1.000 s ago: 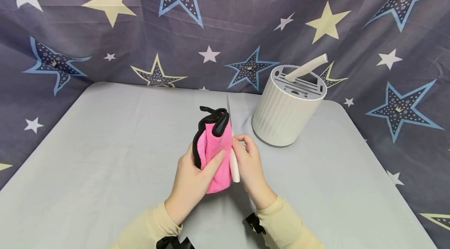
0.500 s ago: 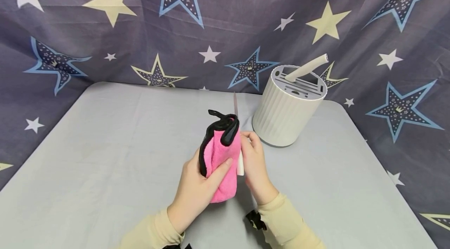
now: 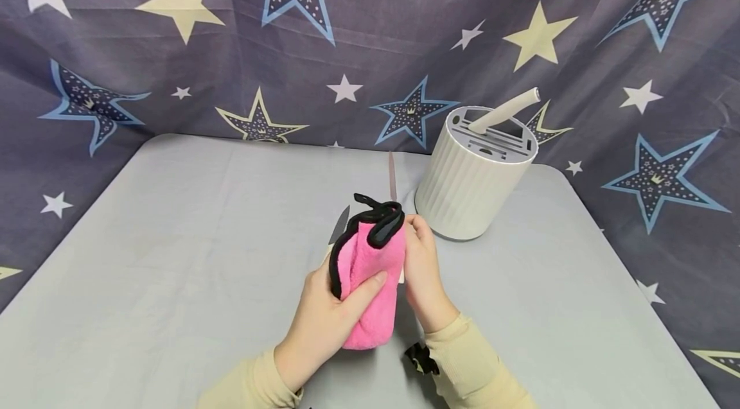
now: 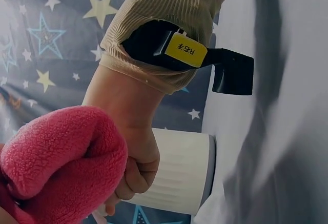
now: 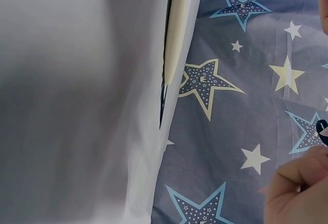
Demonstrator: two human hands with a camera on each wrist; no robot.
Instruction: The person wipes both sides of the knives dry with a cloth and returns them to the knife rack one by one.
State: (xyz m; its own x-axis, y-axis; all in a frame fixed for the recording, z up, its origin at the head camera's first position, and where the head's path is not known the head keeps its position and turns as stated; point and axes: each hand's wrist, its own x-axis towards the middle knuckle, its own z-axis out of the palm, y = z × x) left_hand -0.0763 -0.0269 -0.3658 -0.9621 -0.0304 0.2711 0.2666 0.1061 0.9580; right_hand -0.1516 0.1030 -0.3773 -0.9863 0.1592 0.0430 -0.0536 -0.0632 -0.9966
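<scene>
My left hand grips a folded pink cloth with black trim and a black loop, its thumb pressed on the front. Against the cloth's right side, my right hand holds a knife with curled fingers. Its narrow blade points away, above the cloth; most of its white handle is hidden. Beyond my left hand lies another knife, partly covered by hand and cloth. The right wrist view shows this knife's white handle on the table. In the left wrist view the pink cloth covers part of the right hand.
A white ribbed knife block stands at the back right of the grey-covered table. One white-handled knife leans out of its slotted top. A star-patterned curtain hangs directly behind the table.
My left hand and the cloth have moved right and nearer to me, uncovering the blade of the knife on the table. The held knife has shifted slightly right with the right hand.
</scene>
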